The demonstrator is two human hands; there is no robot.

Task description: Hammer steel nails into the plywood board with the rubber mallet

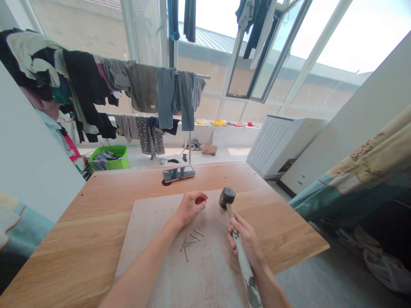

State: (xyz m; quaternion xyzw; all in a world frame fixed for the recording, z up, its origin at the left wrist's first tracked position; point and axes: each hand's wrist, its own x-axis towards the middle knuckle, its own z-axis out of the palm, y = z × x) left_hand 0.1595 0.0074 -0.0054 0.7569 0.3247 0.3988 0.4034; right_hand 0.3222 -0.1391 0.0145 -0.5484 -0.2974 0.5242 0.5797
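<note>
My right hand is wrapped round the worn, paint-flecked handle of a mallet with a black head. The mallet's head is up near the far right part of a pale board. To its left, my left hand is over the board's far part with fingers curled together. A dark red patch shows between thumb and fingers there; what they pinch is too small to make out. Several loose nails lie on the board, nearer to me than the left hand. A row of small dark dots marks the board's far left part.
Under the board is a wooden table, with a phone near its far edge. Beyond stand a laundry rack with hanging clothes, a green basket and a white washing machine. A curtain hangs at right.
</note>
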